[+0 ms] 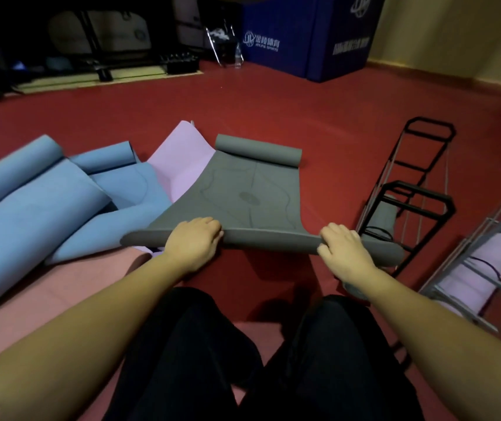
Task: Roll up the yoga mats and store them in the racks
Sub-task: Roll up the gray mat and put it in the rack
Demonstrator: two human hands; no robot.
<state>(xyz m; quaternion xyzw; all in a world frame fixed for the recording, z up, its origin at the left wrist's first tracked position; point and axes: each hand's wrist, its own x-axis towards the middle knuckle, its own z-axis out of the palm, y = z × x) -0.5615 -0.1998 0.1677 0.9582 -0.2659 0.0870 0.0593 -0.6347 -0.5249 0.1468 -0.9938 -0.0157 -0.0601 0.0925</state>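
The near rolled edge of the grey mat [243, 189] is gripped by both hands, left hand [196, 240] and right hand [345, 249], fingers curled over it.

Head-worn view, forward and down, close over the floor [319, 110].

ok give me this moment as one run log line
step: rolling grey yoga mat from near edge | left hand: grips roll | right hand: grips roll | far end: curled | black rack: one grey mat stored
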